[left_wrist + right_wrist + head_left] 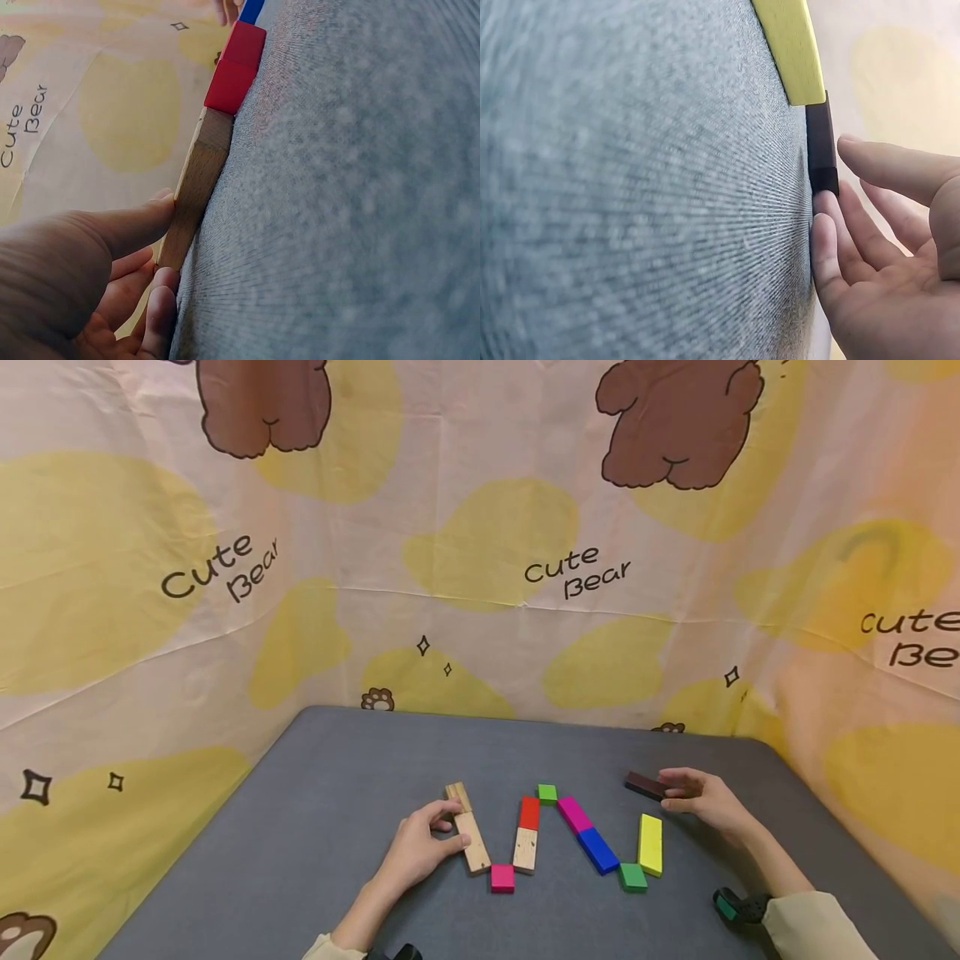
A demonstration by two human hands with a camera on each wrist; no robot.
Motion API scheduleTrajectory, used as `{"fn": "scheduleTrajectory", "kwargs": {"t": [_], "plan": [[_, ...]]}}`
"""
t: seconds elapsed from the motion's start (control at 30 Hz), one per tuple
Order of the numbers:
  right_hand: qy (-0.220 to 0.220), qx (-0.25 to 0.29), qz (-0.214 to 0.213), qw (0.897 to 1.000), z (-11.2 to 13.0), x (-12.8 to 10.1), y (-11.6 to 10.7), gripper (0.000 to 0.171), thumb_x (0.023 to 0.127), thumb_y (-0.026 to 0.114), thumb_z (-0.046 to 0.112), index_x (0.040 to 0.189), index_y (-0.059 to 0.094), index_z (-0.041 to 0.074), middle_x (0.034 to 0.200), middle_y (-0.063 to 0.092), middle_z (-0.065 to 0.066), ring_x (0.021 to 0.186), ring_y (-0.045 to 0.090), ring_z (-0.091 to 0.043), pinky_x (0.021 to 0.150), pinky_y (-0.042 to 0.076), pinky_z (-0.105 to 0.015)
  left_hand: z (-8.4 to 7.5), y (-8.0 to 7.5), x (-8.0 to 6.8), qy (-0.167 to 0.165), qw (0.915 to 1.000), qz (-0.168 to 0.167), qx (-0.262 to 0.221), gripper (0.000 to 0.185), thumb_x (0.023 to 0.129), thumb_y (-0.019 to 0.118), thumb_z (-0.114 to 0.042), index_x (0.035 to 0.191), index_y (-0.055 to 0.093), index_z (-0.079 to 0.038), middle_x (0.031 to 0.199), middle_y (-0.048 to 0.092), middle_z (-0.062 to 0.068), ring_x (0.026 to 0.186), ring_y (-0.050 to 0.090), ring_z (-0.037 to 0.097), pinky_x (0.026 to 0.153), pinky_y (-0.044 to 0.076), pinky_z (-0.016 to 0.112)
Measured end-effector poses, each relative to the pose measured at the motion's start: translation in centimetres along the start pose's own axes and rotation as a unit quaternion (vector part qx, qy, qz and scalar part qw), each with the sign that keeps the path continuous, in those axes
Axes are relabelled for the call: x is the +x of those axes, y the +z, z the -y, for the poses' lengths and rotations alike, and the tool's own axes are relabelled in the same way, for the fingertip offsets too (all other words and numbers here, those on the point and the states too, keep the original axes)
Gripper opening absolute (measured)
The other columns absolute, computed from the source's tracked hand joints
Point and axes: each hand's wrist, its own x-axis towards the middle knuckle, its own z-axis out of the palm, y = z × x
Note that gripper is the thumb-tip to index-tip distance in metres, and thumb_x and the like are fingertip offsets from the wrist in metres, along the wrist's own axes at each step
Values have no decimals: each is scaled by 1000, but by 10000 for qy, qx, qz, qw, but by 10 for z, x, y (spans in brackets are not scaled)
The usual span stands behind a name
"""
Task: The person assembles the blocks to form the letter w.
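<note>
My left hand (422,845) is at two plain wooden blocks laid end to end. Its thumb touches the nearer wooden block (472,843), and the curled fingers hold around the joint with the farther wooden block (457,793). In the left wrist view the fingers partly cover that farther block. My right hand (708,802) is at the right end of a dark brown block (643,784) lying on the table. In the right wrist view its thumb (877,159) stands slightly apart from the brown block (822,146), with fingertips close by its end.
Between the hands, a zigzag continues: a pink-red cube (502,878), another wooden block (525,850), a red block (528,812), a light green cube (547,793), a magenta block (575,814), a blue block (597,850), a green cube (633,877) and a yellow block (650,845). A patterned cloth (465,543) hangs behind the grey table (360,752).
</note>
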Motion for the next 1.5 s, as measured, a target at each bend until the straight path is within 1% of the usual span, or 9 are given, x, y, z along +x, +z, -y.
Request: {"fn": "scheduleTrajectory", "kwargs": {"t": [0.17, 0.3, 0.47, 0.57, 0.67, 0.8, 1.0, 1.2, 1.5], "plan": [[-60, 228, 170, 9996, 0, 0, -1, 61, 88, 75, 15, 138, 48, -7, 131, 55, -26, 109, 59, -34, 88, 51, -35, 0, 0, 0, 49, 10000, -57, 12, 46, 81, 83, -22, 123, 67, -11, 122, 66, 4, 98, 63, 20, 84, 49, 45], [-47, 331, 305, 9990, -2, 0, 0, 60, 89, 75, 14, 137, 47, -9, 127, 58, -25, 106, 60, -33, 84, 51, -31, 0, 0, -1, 37, 10000, -30, 34, 45, 81, 83, -23, 122, 67, -11, 122, 66, 4, 98, 63, 20, 84, 48, 45], [-3, 378, 349, 9987, -3, 4, 1, 58, 89, 75, 11, 136, 48, -10, 123, 60, -24, 104, 61, -33, 83, 52, -31, 0, 0, -1, -25, 10000, 2, 52, 45, 81, 83, -23, 122, 67, -13, 122, 66, 3, 98, 63, 19, 85, 47, 47], [-102, 346, 414, 9985, -3, 10, -1, 61, 87, 76, 9, 137, 47, -9, 126, 59, -25, 106, 59, -35, 82, 52, -30, 1, 0, 1, -16, 10000, -8, 45, 44, 81, 83, -23, 122, 68, -12, 123, 66, 3, 98, 63, 19, 85, 48, 47], [-309, 385, 607, 9969, -6, 18, -3, 66, 86, 76, 7, 141, 44, -8, 134, 53, -27, 113, 54, -40, 84, 51, -30, 0, 0, 2, -12, 10000, -40, 22, 44, 81, 83, -22, 121, 68, -12, 123, 66, 3, 99, 63, 19, 85, 49, 45], [-384, 497, 853, 9944, -10, 26, -4, 69, 84, 77, 3, 144, 43, -4, 142, 46, -27, 118, 49, -42, 85, 52, -31, 0, 1, 2, 63, 10000, -24, -32, 45, 81, 83, -22, 122, 67, -10, 121, 66, 5, 98, 63, 20, 84, 49, 45], [-450, 474, 1167, 9910, -10, 33, -2, 71, 83, 78, 5, 145, 43, -2, 145, 42, -26, 120, 47, -44, 86, 51, -33, 1, 1, 1, 62, 10000, 7, -68, 45, 81, 83, -21, 122, 67, -10, 121, 66, 5, 98, 63, 21, 83, 49, 45], [-523, 598, 1428, 9866, -8, 37, -2, 74, 83, 77, 2, 147, 40, -4, 148, 39, -26, 125, 41, -44, 90, 48, -29, 0, 1, 1, 52, 10000, 15, -63, 45, 81, 83, -22, 122, 67, -11, 121, 66, 5, 99, 63, 21, 83, 49, 45], [-322, 755, 1416, 9865, -5, 35, 0, 73, 80, 75, -4, 145, 42, -5, 146, 41, -26, 127, 38, -46, 91, 48, -31, 1, 1, 0, 53, 10000, -46, 24, 46, 81, 84, -22, 122, 67, -10, 121, 66, 5, 98, 63, 20, 84, 49, 46]]}}
